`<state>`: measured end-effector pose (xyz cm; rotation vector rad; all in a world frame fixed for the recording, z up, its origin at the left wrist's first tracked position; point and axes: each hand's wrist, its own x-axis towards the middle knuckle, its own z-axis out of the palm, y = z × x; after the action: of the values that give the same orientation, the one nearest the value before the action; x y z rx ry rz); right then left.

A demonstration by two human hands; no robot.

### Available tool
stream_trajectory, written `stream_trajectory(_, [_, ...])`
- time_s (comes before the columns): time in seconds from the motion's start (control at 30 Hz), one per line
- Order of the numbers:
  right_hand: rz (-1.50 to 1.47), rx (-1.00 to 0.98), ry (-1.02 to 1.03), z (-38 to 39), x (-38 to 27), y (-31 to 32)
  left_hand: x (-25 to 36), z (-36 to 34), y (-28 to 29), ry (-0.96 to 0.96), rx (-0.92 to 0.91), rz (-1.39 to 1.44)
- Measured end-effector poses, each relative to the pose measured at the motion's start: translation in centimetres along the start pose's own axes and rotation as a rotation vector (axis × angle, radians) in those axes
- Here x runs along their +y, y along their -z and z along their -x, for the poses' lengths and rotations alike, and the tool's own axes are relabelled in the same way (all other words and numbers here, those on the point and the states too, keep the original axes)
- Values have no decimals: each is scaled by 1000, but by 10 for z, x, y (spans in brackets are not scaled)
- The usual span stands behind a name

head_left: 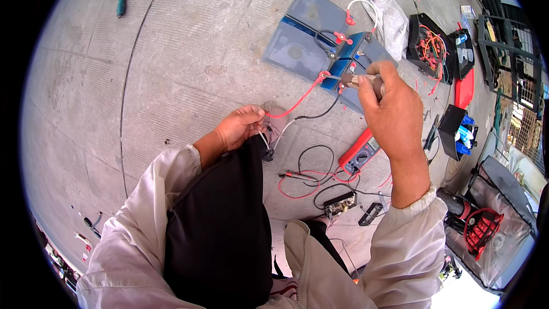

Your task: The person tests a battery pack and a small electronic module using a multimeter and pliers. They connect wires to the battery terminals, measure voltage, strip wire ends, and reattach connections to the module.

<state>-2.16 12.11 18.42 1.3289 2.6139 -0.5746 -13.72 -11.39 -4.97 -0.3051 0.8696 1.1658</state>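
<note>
Several grey block batteries (300,46) with blue edges lie together on the concrete ground, joined by short cables with red-capped terminals. My right hand (394,109) is closed around the brown handle of a screwdriver (353,81) above the nearer batteries. Its shaft reaches left to a red-covered terminal (323,75). From that terminal a red wire (297,102) curves down to my left hand (240,126), whose thumb and fingers pinch it. A black wire (320,115) runs from a neighbouring terminal toward pale leads below my left hand.
A red multimeter (359,151) with tangled test leads lies nearer me, beside a small circuit board (341,204). At right are a black case of wires (429,46), a white cloth (386,17) and an open tool bag (486,223). A teal-handled screwdriver (121,6) lies far left.
</note>
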Motion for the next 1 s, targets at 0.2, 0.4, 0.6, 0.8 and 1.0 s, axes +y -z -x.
stream_trajectory(0.2, [-48, 162, 106, 6, 7, -8, 1, -1, -5, 28, -1, -60])
stream_trajectory(0.4, [-3, 186, 283, 8, 18, 2, -1, 1, -14, 25, 21, -87])
stream_trajectory(0.6, [-185, 151, 226, 10, 18, 0, -2, 0, -11, 37, 2, -71])
stream_trajectory(0.8, [-54, -63, -115, 10, 7, 5, -1, -1, -7, 39, -20, -63])
stream_trajectory(1.0, [-131, 87, 308, 13, 13, 3, 0, 2, -12, 29, -6, -62])
